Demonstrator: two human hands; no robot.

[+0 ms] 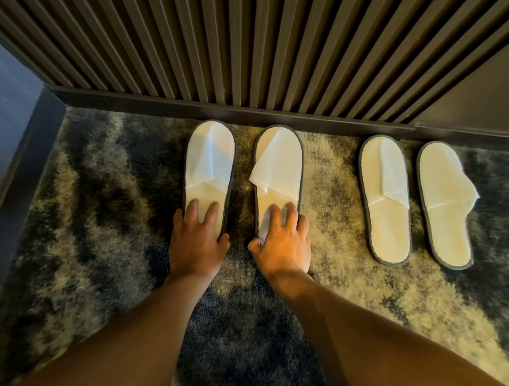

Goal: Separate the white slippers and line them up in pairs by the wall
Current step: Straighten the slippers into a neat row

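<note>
Several white slippers with dark trim lie on the carpet, toes toward the slatted wall. The left pair is a slipper and a slipper beside it, a gap between them. My left hand rests flat on the heel of the first, fingers spread. My right hand presses on the heel of the second, fingers apart. Further right sits the other pair, a slipper and a slipper, untouched, the outer one with its strap sticking out to the right.
A dark baseboard runs along the foot of the wall. A dark panel closes the left side. The mottled blue and beige carpet covers the floor around the slippers.
</note>
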